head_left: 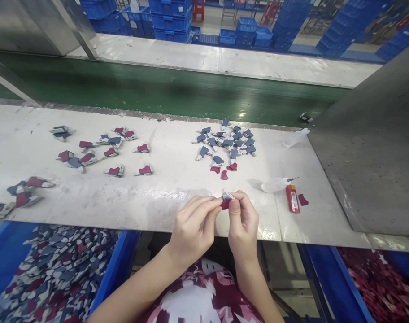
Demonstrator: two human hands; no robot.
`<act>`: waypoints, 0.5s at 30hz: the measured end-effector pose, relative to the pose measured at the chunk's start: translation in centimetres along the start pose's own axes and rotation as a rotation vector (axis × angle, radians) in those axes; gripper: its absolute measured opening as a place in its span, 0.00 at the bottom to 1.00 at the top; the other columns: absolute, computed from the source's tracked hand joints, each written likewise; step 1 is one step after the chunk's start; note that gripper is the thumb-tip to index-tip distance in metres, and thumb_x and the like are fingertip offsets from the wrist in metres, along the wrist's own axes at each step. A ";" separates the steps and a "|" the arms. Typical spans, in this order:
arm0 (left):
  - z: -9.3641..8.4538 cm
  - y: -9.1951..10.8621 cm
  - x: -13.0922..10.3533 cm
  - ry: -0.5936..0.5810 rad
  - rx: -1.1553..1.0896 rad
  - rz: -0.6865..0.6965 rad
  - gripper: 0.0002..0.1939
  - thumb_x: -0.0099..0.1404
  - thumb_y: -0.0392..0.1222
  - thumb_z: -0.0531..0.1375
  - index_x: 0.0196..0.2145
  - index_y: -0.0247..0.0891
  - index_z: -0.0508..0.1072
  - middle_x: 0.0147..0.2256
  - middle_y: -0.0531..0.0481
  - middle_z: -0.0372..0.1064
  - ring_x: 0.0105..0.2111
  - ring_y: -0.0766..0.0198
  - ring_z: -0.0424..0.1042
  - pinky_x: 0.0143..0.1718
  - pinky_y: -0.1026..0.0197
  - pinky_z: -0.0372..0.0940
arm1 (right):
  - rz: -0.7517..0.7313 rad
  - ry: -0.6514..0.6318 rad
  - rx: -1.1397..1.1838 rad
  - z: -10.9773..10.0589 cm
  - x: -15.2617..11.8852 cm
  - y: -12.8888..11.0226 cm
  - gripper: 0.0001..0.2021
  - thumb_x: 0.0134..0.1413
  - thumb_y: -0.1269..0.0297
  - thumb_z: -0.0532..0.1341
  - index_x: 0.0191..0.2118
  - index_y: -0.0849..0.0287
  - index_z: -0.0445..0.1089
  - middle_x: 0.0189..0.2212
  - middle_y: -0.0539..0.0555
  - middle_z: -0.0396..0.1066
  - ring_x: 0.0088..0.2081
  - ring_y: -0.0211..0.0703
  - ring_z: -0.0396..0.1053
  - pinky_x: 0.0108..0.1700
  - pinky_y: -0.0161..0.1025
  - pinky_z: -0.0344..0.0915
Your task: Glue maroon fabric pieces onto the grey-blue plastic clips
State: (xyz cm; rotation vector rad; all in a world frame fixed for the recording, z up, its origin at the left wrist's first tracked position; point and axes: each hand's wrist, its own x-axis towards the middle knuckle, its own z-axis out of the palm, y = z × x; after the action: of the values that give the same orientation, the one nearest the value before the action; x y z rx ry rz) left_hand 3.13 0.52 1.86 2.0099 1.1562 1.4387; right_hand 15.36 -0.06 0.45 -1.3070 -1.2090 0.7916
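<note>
Both my hands meet over the front edge of the white worktable (177,179), pinching one small plastic part (226,197) with a light grey tip and a dark red piece on its near side. My left hand (194,224) grips it from the left. From the right, the thumb and fingers of my right hand (243,220) press on it. Just beyond lie a few loose dark red pieces (224,175). Behind those is a cluster of blue-and-grey parts (228,143). How the red piece sits on the held part is partly hidden by my fingers.
Red-and-grey parts (115,171) lie scattered on the left. To the right are a needle-tipped bottle (275,185), a red lighter (293,198) and another clear bottle (295,138). Blue bins (125,255) of parts stand below the edge; a green conveyor belt (177,92) runs behind.
</note>
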 end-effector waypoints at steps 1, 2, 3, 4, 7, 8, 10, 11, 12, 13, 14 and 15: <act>0.1 -0.2 -0.1 -0.002 -0.003 -0.017 0.13 0.66 0.26 0.58 0.44 0.38 0.74 0.38 0.46 0.78 0.38 0.61 0.76 0.41 0.58 0.73 | 0.026 0.003 0.018 0.3 0.0 0.0 0.11 0.68 0.57 0.53 0.36 0.56 0.66 0.28 0.48 0.65 0.31 0.38 0.65 0.35 0.35 0.63; 0.1 -0.4 -0.2 -0.011 -0.013 -0.054 0.12 0.67 0.26 0.58 0.44 0.38 0.74 0.38 0.46 0.77 0.38 0.62 0.76 0.41 0.58 0.72 | 0.053 0.003 0.039 0.5 0.0 0.0 0.12 0.68 0.57 0.53 0.34 0.56 0.66 0.28 0.48 0.65 0.31 0.38 0.64 0.34 0.35 0.63; 0.2 -0.6 -0.3 -0.024 -0.030 -0.104 0.11 0.67 0.27 0.58 0.45 0.38 0.73 0.38 0.46 0.76 0.38 0.62 0.75 0.40 0.59 0.72 | 0.081 0.005 0.065 0.7 0.0 0.0 0.13 0.68 0.56 0.53 0.33 0.56 0.65 0.27 0.48 0.65 0.31 0.37 0.64 0.34 0.35 0.62; 0.2 -0.8 -0.4 -0.042 -0.050 -0.153 0.11 0.67 0.29 0.59 0.45 0.38 0.73 0.38 0.46 0.75 0.37 0.62 0.74 0.39 0.59 0.71 | 0.110 0.008 0.094 0.9 0.0 0.1 0.14 0.67 0.55 0.54 0.32 0.57 0.65 0.27 0.47 0.64 0.30 0.37 0.63 0.34 0.34 0.61; 0.2 -1.4 -0.5 -0.091 -0.097 -0.207 0.14 0.66 0.32 0.61 0.49 0.37 0.71 0.40 0.46 0.73 0.37 0.63 0.72 0.39 0.59 0.70 | 0.196 0.027 0.176 1.1 0.1 0.3 0.16 0.66 0.54 0.56 0.29 0.57 0.64 0.25 0.46 0.62 0.29 0.36 0.60 0.32 0.34 0.59; 0.2 -1.5 -0.5 -0.094 -0.106 -0.196 0.14 0.66 0.31 0.61 0.49 0.37 0.71 0.40 0.46 0.72 0.37 0.63 0.72 0.39 0.60 0.70 | 0.217 0.029 0.195 1.1 0.1 0.3 0.17 0.66 0.53 0.57 0.28 0.57 0.64 0.24 0.46 0.62 0.28 0.36 0.59 0.31 0.34 0.58; 0.2 -1.8 -0.4 -0.084 -0.116 -0.159 0.13 0.67 0.30 0.59 0.49 0.38 0.72 0.39 0.47 0.72 0.38 0.63 0.71 0.39 0.60 0.69 | 0.240 0.027 0.216 1.0 0.2 0.4 0.18 0.65 0.53 0.57 0.26 0.57 0.63 0.23 0.46 0.61 0.27 0.35 0.58 0.31 0.34 0.58; 0.1 -1.9 -0.4 -0.075 -0.112 -0.140 0.13 0.67 0.29 0.58 0.48 0.38 0.73 0.38 0.47 0.72 0.38 0.63 0.71 0.40 0.60 0.69 | 0.244 0.022 0.220 0.9 0.2 0.4 0.19 0.65 0.53 0.57 0.25 0.58 0.64 0.23 0.46 0.60 0.27 0.35 0.58 0.32 0.34 0.58; 0.1 -1.9 -0.3 -0.069 -0.105 -0.125 0.13 0.68 0.29 0.58 0.48 0.38 0.73 0.38 0.47 0.72 0.39 0.63 0.71 0.40 0.60 0.69 | 0.247 0.011 0.222 0.7 0.3 0.4 0.19 0.64 0.53 0.58 0.25 0.58 0.65 0.23 0.46 0.61 0.27 0.35 0.58 0.32 0.34 0.59; 0.1 -1.9 -0.3 -0.065 -0.093 -0.111 0.13 0.68 0.28 0.57 0.48 0.38 0.73 0.39 0.47 0.72 0.40 0.62 0.71 0.41 0.60 0.69 | 0.250 -0.002 0.226 0.6 0.3 0.3 0.18 0.64 0.53 0.58 0.25 0.58 0.66 0.23 0.46 0.61 0.28 0.35 0.59 0.33 0.34 0.59; 0.1 -1.9 -0.2 -0.065 -0.081 -0.098 0.13 0.68 0.28 0.57 0.48 0.38 0.73 0.39 0.47 0.72 0.40 0.62 0.71 0.42 0.59 0.69 | 0.255 -0.017 0.236 0.5 0.3 0.2 0.17 0.63 0.53 0.60 0.26 0.58 0.67 0.23 0.47 0.62 0.28 0.35 0.60 0.34 0.34 0.60; 0.0 -1.9 -0.2 -0.065 -0.071 -0.084 0.14 0.68 0.27 0.56 0.48 0.38 0.73 0.39 0.47 0.72 0.40 0.62 0.71 0.42 0.59 0.69 | 0.267 -0.038 0.253 0.4 0.3 0.2 0.15 0.62 0.53 0.61 0.27 0.57 0.69 0.24 0.47 0.63 0.29 0.36 0.61 0.35 0.34 0.62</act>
State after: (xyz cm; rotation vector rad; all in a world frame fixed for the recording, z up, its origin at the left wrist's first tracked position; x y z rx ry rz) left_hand 2.40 1.47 0.31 1.9224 1.1329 1.3440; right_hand 15.09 0.36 0.30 -1.2604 -0.9381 1.1284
